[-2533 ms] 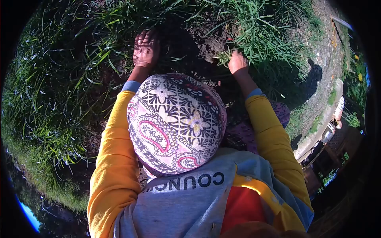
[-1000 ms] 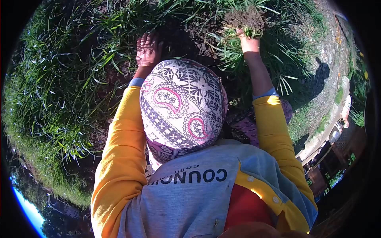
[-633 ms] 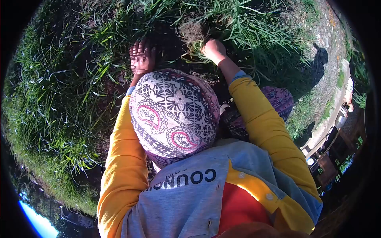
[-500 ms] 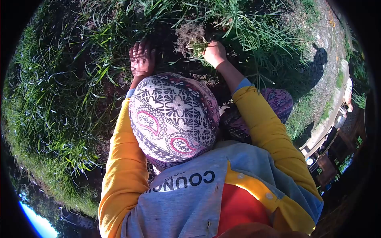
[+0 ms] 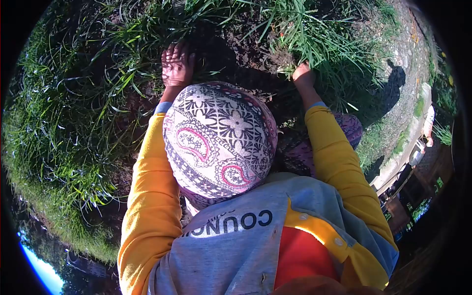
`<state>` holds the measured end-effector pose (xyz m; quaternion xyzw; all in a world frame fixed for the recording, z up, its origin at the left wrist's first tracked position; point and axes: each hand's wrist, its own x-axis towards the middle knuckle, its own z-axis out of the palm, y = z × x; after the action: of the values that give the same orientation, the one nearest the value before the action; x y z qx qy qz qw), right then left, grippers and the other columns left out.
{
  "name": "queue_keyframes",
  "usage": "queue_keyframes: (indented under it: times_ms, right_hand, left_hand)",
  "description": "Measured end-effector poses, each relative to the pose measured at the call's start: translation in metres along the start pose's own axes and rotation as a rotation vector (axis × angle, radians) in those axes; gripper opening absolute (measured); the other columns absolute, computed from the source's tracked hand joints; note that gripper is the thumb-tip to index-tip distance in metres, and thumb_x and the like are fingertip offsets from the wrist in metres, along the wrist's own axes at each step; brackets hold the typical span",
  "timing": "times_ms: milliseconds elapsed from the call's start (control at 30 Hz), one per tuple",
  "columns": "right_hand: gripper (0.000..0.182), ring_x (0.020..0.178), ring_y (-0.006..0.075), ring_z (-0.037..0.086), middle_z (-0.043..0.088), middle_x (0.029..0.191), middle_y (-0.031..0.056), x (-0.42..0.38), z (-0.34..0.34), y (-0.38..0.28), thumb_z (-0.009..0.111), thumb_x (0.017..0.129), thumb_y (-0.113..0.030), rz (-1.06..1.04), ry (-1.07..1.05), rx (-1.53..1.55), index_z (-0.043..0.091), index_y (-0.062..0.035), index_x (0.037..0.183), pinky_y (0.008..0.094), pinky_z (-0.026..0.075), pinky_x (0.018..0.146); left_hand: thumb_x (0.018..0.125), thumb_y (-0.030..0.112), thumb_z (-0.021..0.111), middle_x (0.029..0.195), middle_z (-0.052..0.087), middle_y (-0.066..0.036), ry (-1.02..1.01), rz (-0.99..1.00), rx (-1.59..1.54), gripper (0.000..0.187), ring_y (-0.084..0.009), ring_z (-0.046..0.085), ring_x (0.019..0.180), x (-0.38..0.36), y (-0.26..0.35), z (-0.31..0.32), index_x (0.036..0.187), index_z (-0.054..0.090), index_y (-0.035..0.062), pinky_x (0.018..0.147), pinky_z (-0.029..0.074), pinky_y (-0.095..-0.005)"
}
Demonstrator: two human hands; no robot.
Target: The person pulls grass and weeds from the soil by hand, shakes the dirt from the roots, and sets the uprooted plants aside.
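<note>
My left hand (image 5: 177, 66) lies flat, palm down, on the dark soil at the edge of the long green grass (image 5: 118, 73), its fingers spread a little. My right hand (image 5: 304, 76) is closed around the base of a clump of long grass (image 5: 319, 44), whose blades lean up and to the right. Brown roots with soil (image 5: 279, 60) show just left of that hand. Between my two hands is bare dark soil (image 5: 250, 56). My patterned, cloth-covered knee (image 5: 221, 137) rises below them.
Thick grass covers the left side. On the right, a gravelly path (image 5: 405, 93) carries a dark shadow and has a pale curb (image 5: 398, 169) along it. My other patterned trouser leg (image 5: 348, 129) is beneath my right forearm.
My right hand has moved to the right with the rooted clump, away from my left hand. My left hand has shifted slightly upward, still flat. My knee has moved a little to the right.
</note>
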<state>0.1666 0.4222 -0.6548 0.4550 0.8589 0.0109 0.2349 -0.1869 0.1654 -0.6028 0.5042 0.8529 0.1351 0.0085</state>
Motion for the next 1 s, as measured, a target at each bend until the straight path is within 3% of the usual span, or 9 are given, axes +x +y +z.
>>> queue_keyframes:
  times_ms: [100, 133, 200, 633, 700, 767, 800, 833, 1000]
  right_hand:
    - [0.035, 0.105, 0.0294, 0.053, 0.055, 0.114, 0.0152, 0.01, 0.009, 0.01, 0.041, 0.082, -0.022, 0.166, -0.324, 0.073, 0.054, -0.0085, 0.112, 0.0394, 0.043, 0.087]
    - [0.035, 0.1, 0.0307, 0.056, 0.059, 0.106, 0.016, 0.001, 0.017, 0.011, 0.038, 0.085, -0.025, 0.23, -0.041, 0.132, 0.054, -0.0086, 0.111, 0.0402, 0.044, 0.086]
    - [0.033, 0.095, 0.0306, 0.059, 0.062, 0.098, 0.0154, 0.007, 0.026, 0.011, 0.039, 0.085, -0.027, 0.31, -0.068, 0.213, 0.055, -0.0086, 0.108, 0.0408, 0.046, 0.083]
    - [0.056, 0.104, 0.029, 0.053, 0.055, 0.113, 0.0134, 0.033, 0.051, 0.037, 0.049, 0.079, -0.043, -0.212, -0.118, -0.22, 0.046, -0.0079, 0.123, 0.0391, 0.041, 0.091]
    - [0.06, 0.103, 0.0284, 0.053, 0.053, 0.116, 0.0162, 0.044, 0.136, 0.07, 0.051, 0.078, -0.044, -0.234, 0.272, -0.008, 0.042, -0.009, 0.127, 0.0407, 0.041, 0.09]
    - [0.06, 0.102, 0.0296, 0.054, 0.054, 0.113, 0.0201, -0.013, 0.035, 0.013, 0.056, 0.076, -0.038, 0.104, -0.13, -0.174, 0.044, -0.0051, 0.124, 0.0403, 0.042, 0.089]
    - [0.049, 0.104, 0.032, 0.052, 0.054, 0.112, 0.0199, -0.033, -0.018, -0.002, 0.058, 0.073, -0.025, 0.089, -0.188, 0.333, 0.051, -0.0025, 0.116, 0.0409, 0.041, 0.089]
    - [0.044, 0.096, 0.0299, 0.057, 0.06, 0.102, 0.017, -0.054, -0.051, -0.029, 0.061, 0.07, -0.024, 0.104, 0.084, 0.373, 0.056, -0.005, 0.109, 0.0407, 0.044, 0.084]
    - [0.039, 0.104, 0.0263, 0.054, 0.061, 0.105, 0.0125, -0.024, -0.114, -0.047, 0.062, 0.071, -0.025, -0.278, 0.207, 0.098, 0.06, -0.0054, 0.105, 0.0356, 0.037, 0.095]
  left_hand:
    - [0.085, 0.032, 0.05, 0.124, 0.047, -0.006, -0.002, 0.006, 0.006, 0.038, -0.0261, 0.039, 0.118, 0.0, 0.0, 0.0, 0.116, 0.053, 0.01, 0.1, 0.025, -0.0421]
    - [0.085, 0.032, 0.05, 0.124, 0.047, -0.006, 0.001, 0.006, 0.004, 0.038, -0.0261, 0.039, 0.118, 0.0, 0.0, 0.0, 0.116, 0.053, 0.01, 0.1, 0.025, -0.0422]
    - [0.085, 0.033, 0.05, 0.124, 0.047, -0.006, 0.008, 0.006, -0.003, 0.039, -0.0262, 0.039, 0.119, 0.0, 0.0, 0.0, 0.116, 0.053, 0.0101, 0.1, 0.025, -0.0423]
    - [0.084, 0.034, 0.05, 0.124, 0.048, -0.007, 0.023, 0.015, -0.032, 0.038, -0.0272, 0.04, 0.118, -0.004, -0.003, 0.002, 0.114, 0.055, 0.01, 0.1, 0.026, -0.0429]
    - [0.084, 0.035, 0.05, 0.124, 0.048, -0.007, 0.016, 0.006, -0.02, 0.039, -0.0272, 0.04, 0.118, -0.002, -0.003, 0.003, 0.114, 0.055, 0.0098, 0.1, 0.026, -0.0428]
    - [0.084, 0.035, 0.05, 0.125, 0.047, -0.007, -0.003, 0.001, -0.012, 0.04, -0.0274, 0.04, 0.118, -0.003, -0.003, 0.004, 0.116, 0.054, 0.0097, 0.101, 0.026, -0.0427]
    - [0.084, 0.035, 0.05, 0.125, 0.047, -0.007, -0.01, 0.006, -0.009, 0.04, -0.0274, 0.04, 0.118, -0.004, -0.002, 0.003, 0.116, 0.054, 0.0098, 0.101, 0.026, -0.0427]
    - [0.084, 0.034, 0.05, 0.125, 0.047, -0.006, -0.01, 0.011, -0.004, 0.04, -0.0274, 0.04, 0.118, -0.001, -0.003, 0.002, 0.116, 0.054, 0.0099, 0.101, 0.026, -0.0427]
    - [0.084, 0.034, 0.05, 0.126, 0.046, -0.006, -0.002, 0.029, -0.004, 0.041, -0.0273, 0.039, 0.119, -0.001, -0.002, 0.0, 0.118, 0.052, 0.01, 0.101, 0.026, -0.0426]
